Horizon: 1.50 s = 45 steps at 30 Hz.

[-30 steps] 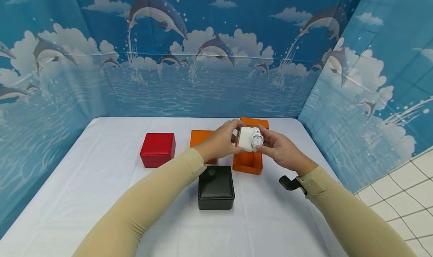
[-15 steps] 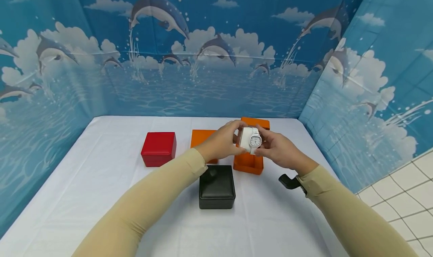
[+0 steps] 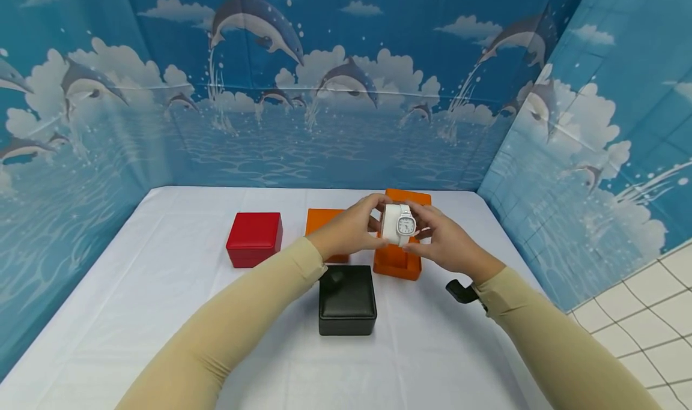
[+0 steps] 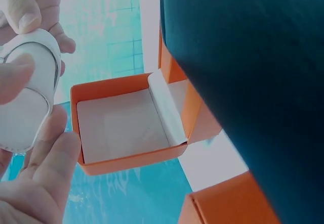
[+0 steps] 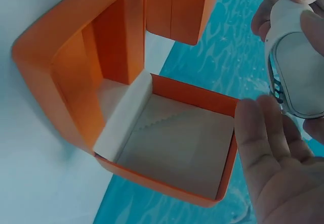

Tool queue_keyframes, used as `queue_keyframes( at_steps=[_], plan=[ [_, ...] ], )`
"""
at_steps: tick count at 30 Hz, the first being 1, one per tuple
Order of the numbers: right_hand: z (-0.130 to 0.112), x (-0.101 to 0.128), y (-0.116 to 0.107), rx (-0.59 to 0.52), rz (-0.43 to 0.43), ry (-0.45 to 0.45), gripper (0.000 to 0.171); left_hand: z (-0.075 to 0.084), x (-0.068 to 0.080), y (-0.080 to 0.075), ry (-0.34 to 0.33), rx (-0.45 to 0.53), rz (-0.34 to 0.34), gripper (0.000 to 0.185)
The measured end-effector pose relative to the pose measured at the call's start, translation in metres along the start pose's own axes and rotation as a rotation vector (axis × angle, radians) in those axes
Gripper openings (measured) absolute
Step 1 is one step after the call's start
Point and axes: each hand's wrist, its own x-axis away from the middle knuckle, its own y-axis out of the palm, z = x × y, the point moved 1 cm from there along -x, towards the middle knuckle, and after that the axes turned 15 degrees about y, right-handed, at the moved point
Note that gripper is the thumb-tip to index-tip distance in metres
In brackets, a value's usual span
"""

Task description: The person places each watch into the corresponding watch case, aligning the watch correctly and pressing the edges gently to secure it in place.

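A white wristwatch (image 3: 406, 226) with a squarish face is wrapped round a white watch cushion (image 3: 390, 223), held up over the open orange box (image 3: 397, 267). My left hand (image 3: 351, 224) grips the cushion at its left end, thumb in front and fingers behind. From the other side my right hand (image 3: 446, 242) holds the watch, with fingertips at the strap's top and the thumb at its lower edge. Both wrist views show the cushion's rounded end close up. Below it, the open box has a pale lining (image 5: 177, 138) and a raised lid (image 5: 61, 77).
A closed black box (image 3: 347, 301) stands nearest on the white tablecloth (image 3: 270, 350). Further left is a closed red box (image 3: 254, 239). Another orange box (image 3: 321, 219) is partly hidden behind my left forearm. A dolphin-print curtain (image 3: 335, 146) backs the table.
The watch and cushion have turned slightly and shifted a little left in the head view. My right hand has moved left with them, its fingers repositioned at the strap. The boxes stay in place.
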Motion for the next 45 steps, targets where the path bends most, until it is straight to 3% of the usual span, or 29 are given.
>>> queue_keyframes(
  at_steps=[17, 36, 45],
  plan=[
    [-0.003, -0.002, 0.004, 0.002, -0.002, -0.025, 0.088, -0.001, 0.004, -0.001, 0.019, 0.023, 0.002, 0.078],
    [-0.007, -0.005, 0.009, -0.002, 0.009, -0.07, 0.081, 0.002, 0.007, -0.006, 0.011, -0.02, -0.012, 0.076],
    [-0.009, -0.007, 0.011, -0.003, 0.008, -0.048, 0.079, 0.001, 0.009, -0.007, 0.006, 0.007, -0.006, 0.078]
  ],
)
